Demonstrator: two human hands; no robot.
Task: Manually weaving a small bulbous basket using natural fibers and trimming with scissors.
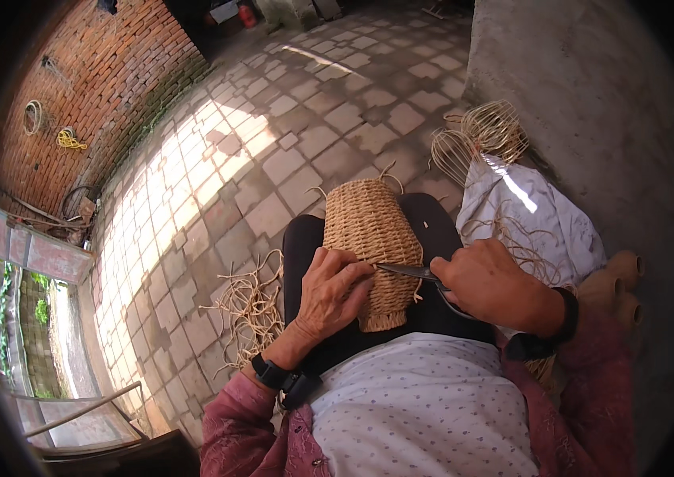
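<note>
A tan woven basket (365,222) lies across my dark-trousered lap, with short cord ends sticking out. My left hand (327,290) grips its lower left side, fingertips pressed together at the weave beside the scissor tips; whether a strand is pinched there is too small to tell. My right hand (486,282) is closed on the handles of dark scissors (404,270), whose blades reach leftward over the basket to my left fingertips. The fingers of my right hand partly hide the handles.
Loose cords (245,310) lie on the paving (289,163) at my left. At my right are wire frames (452,151), a pale cloth (559,222) and brown rounded objects (623,282) beside a concrete wall (591,79). A brick wall (106,71) with hung coils stands at the far left.
</note>
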